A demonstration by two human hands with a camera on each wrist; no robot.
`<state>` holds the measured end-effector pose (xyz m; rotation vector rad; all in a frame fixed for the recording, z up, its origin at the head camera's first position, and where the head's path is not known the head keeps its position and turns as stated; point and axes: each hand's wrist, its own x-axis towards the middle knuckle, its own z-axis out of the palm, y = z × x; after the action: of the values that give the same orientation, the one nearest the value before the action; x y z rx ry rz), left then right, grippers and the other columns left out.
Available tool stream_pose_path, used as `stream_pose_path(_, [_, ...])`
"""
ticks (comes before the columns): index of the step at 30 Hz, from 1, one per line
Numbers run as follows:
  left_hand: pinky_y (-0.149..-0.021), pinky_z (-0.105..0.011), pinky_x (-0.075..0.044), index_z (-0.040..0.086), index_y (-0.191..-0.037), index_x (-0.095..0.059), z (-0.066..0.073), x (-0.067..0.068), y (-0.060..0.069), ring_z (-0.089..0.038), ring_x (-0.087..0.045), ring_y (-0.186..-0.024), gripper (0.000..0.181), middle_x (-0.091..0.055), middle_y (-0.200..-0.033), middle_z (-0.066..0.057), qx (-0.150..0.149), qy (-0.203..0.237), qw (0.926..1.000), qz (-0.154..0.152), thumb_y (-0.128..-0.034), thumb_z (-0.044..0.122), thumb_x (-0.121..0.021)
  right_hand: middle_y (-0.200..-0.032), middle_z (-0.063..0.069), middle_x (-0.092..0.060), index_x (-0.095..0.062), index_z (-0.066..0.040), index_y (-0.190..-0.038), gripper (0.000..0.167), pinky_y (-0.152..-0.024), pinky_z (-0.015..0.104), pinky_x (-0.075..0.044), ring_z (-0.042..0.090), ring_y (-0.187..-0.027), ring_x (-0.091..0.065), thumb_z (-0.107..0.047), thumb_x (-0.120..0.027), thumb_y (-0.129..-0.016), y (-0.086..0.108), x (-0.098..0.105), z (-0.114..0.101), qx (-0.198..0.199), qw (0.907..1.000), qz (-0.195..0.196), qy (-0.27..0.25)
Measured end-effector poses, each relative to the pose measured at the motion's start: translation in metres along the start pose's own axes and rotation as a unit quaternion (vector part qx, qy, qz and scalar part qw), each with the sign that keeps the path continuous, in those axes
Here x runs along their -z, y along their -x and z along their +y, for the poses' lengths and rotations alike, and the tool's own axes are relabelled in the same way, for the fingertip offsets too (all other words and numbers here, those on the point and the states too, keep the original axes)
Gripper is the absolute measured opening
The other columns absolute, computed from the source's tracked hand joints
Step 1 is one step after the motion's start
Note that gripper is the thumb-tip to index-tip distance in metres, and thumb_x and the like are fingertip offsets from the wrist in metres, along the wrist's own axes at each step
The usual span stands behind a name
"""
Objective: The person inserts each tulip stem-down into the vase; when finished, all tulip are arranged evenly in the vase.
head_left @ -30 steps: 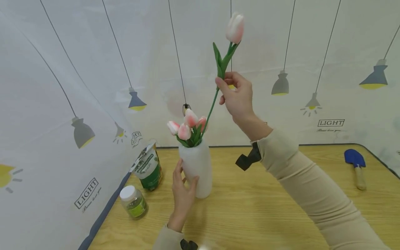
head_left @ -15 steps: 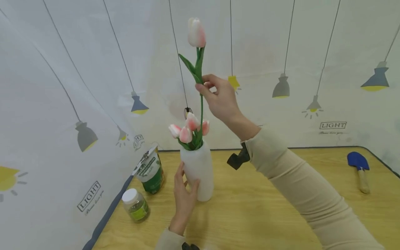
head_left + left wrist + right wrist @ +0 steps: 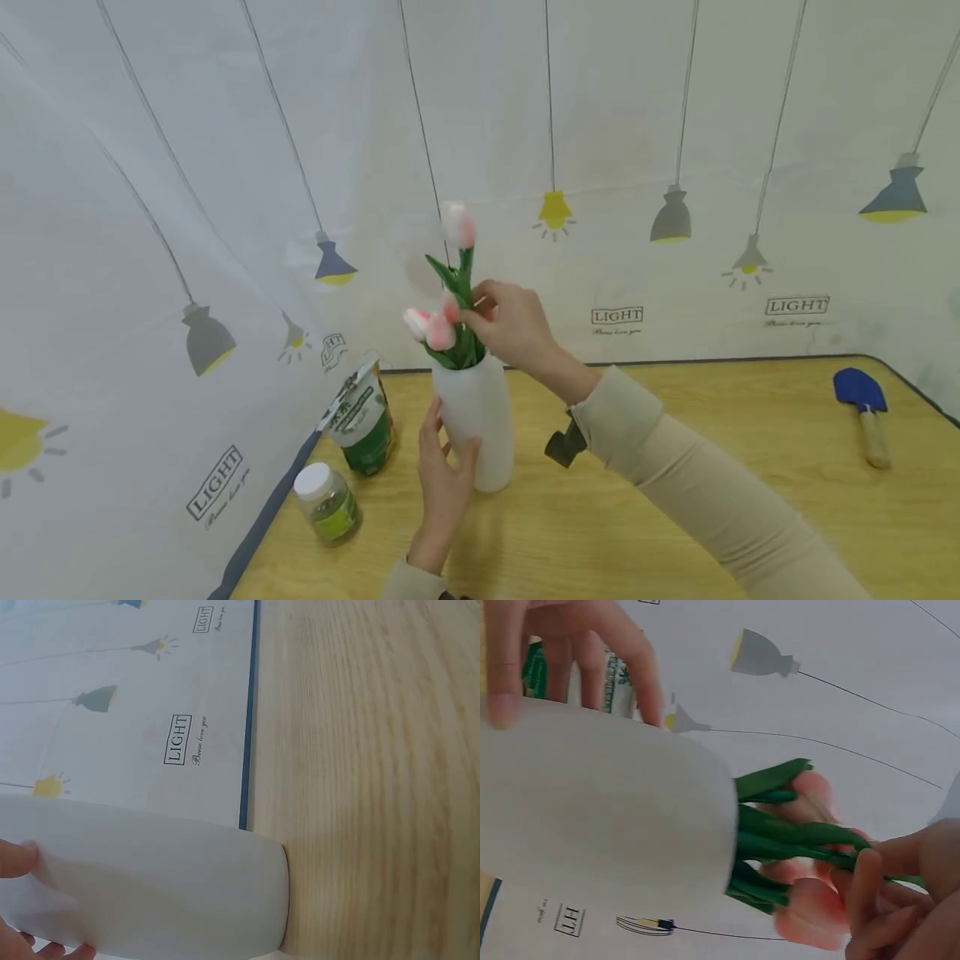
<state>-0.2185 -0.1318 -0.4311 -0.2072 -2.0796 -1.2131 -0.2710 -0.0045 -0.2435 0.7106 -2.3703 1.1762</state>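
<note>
A white vase (image 3: 476, 425) stands upright on the wooden table, with several pink-and-white tulips (image 3: 440, 332) bunched in its mouth. My left hand (image 3: 444, 492) grips the vase low on its near side, thumb and fingers spread around the wall; its fingertips also show on the vase (image 3: 165, 885) in the left wrist view. Just above the rim, my right hand (image 3: 517, 329) pinches the stem of one more tulip (image 3: 459, 225), whose bloom rises over the others. The lower part of that stem is hidden inside the vase. Thumb and fingers of the right hand (image 3: 900, 900) meet at the green stem.
Left of the vase stand a green-and-white pouch (image 3: 363, 429) and a clear jar (image 3: 328, 504) with a white lid. A blue toy shovel (image 3: 862, 400) with a wooden handle lies at far right. Behind the table hangs a lamp-print sheet (image 3: 615, 100).
My right hand has moved left and then down, lowering the tulip until its bloom sits just above the bunch. The left hand stays on the vase.
</note>
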Motion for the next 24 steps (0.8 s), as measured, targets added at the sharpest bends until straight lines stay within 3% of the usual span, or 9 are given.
stream_pose_path(3, [-0.081,-0.05,-0.049,0.018,-0.139,-0.022,0.0,0.0,0.0,-0.038,-0.041,-0.119,0.071,-0.035,-0.135,-0.017,0.005,0.001,1.0,-0.004,-0.0813,0.011,-0.063,-0.083,0.01,-0.067,-0.06,-0.004,-0.093,0.019,-0.044,0.021,-0.048,0.016,-0.059,-0.061,-0.018,-0.063,-0.081,0.012,-0.012,0.016,0.001,0.9994,0.017,-0.029])
stream_pose_path(6, [-0.083,-0.05,-0.048,0.02,-0.14,-0.022,0.001,-0.001,0.0,-0.036,-0.04,-0.121,0.071,-0.034,-0.136,-0.015,0.017,0.005,0.9998,-0.008,-0.0819,0.013,-0.062,-0.086,0.013,-0.066,-0.059,-0.003,-0.095,0.018,-0.038,0.021,-0.046,0.014,-0.053,-0.06,-0.014,-0.063,-0.08,0.019,-0.02,0.029,-0.014,0.9978,0.005,-0.064])
stream_pose_path(12, [-0.084,-0.052,-0.047,0.021,-0.14,-0.022,0.001,-0.001,0.001,-0.036,-0.039,-0.122,0.071,-0.034,-0.136,-0.015,0.026,0.011,0.9996,-0.009,-0.0817,0.013,-0.062,-0.086,0.014,-0.067,-0.062,-0.004,-0.093,0.019,-0.039,0.024,-0.047,0.014,-0.043,-0.056,-0.017,-0.065,-0.08,0.025,-0.027,0.039,-0.065,0.9934,-0.018,-0.093])
stream_pose_path(15, [-0.083,-0.051,-0.048,0.022,-0.139,-0.022,0.0,-0.002,0.002,-0.036,-0.039,-0.122,0.071,-0.034,-0.136,-0.014,0.024,0.01,0.9996,-0.008,-0.0817,0.013,-0.063,-0.085,0.011,-0.066,-0.064,-0.004,-0.088,0.021,-0.04,0.024,-0.048,0.014,-0.043,-0.055,-0.023,-0.066,-0.079,0.026,-0.025,0.038,-0.078,0.992,-0.009,-0.099])
stream_pose_path(21, [-0.083,-0.05,-0.048,0.02,-0.139,-0.022,-0.001,-0.002,0.001,-0.036,-0.039,-0.122,0.071,-0.033,-0.137,-0.014,0.022,0.007,0.9997,-0.007,-0.0814,0.012,-0.063,-0.083,0.01,-0.065,-0.063,-0.003,-0.089,0.025,-0.039,0.025,-0.047,0.011,-0.04,-0.054,-0.027,-0.062,-0.082,0.024,-0.017,0.031,-0.049,0.9921,0.04,-0.108])
stream_pose_path(24, [-0.083,-0.05,-0.048,0.021,-0.139,-0.022,-0.001,-0.002,0.001,-0.035,-0.038,-0.122,0.071,-0.033,-0.137,-0.014,0.027,0.009,0.9996,-0.01,-0.0816,0.012,-0.062,-0.084,0.012,-0.066,-0.064,-0.001,-0.09,0.023,-0.039,0.024,-0.046,0.012,-0.041,-0.055,-0.022,-0.061,-0.083,0.023,-0.016,0.032,-0.051,0.9939,0.017,-0.097])
